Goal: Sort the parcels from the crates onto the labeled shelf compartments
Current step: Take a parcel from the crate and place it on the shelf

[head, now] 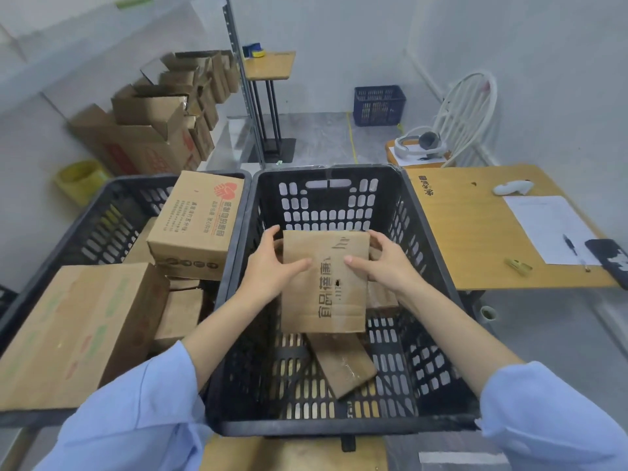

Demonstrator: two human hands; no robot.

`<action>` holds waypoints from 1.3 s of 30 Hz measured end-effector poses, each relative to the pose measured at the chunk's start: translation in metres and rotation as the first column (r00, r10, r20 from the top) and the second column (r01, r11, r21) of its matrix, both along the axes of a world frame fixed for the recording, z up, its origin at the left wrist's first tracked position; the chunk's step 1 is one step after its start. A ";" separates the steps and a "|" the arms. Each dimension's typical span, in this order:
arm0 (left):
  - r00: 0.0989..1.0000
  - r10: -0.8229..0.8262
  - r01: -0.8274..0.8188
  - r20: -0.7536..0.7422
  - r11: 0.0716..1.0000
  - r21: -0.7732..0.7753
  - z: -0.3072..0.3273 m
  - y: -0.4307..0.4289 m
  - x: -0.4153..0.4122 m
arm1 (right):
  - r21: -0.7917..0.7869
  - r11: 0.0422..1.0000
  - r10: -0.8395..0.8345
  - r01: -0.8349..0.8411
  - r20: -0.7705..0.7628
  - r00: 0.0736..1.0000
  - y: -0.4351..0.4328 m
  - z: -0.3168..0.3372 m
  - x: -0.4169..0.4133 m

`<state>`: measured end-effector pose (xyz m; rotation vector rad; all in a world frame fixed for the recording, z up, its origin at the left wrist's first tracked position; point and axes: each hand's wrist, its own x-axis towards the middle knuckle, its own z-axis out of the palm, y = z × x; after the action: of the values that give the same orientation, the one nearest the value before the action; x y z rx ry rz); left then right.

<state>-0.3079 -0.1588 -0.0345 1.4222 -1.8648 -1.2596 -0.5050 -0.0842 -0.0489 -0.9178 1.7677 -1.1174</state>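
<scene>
A flat brown cardboard parcel (324, 294) with black printed characters is held over the middle black crate (326, 426). My left hand (272, 266) grips its upper left edge, thumb across the front. My right hand (384, 263) grips the upper right edge the same way. Under it, on the crate floor, lies another flat brown parcel (343, 365), and a further one (382, 294) shows behind my right wrist. The left black crate (102, 205) holds several larger cardboard boxes, among them one with a red logo (197, 226) and a big one (74, 331) at the front.
A wooden table (475, 232) to the right carries paper (547, 226), a pen (574, 249) and a dark phone (611, 260). Open cardboard boxes (153, 130) are stacked at the back left beside a metal shelf post (244, 86). A blue crate (379, 105) and a white chair (465, 113) stand at the back.
</scene>
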 end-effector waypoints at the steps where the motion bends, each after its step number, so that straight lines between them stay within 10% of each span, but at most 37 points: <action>1: 1.000 0.005 -0.005 -0.022 1.000 -0.013 0.008 0.000 0.001 | -0.030 1.000 0.000 0.000 0.001 1.000 0.001 0.007 0.001; 23: 0.865 0.242 -0.359 -0.440 0.911 -0.204 0.090 0.113 0.055 | -0.405 0.871 0.267 -0.277 -0.082 0.960 0.052 0.109 0.046; 39: 0.795 0.509 -0.604 -0.329 0.709 -0.364 0.097 0.225 0.109 | -0.439 0.661 0.563 -0.609 -0.246 0.789 0.097 0.106 0.099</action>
<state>-0.1990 0.0666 0.0621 1.3758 -1.3036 -0.5823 -0.4062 0.0133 0.0570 -1.7372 1.0822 -1.1043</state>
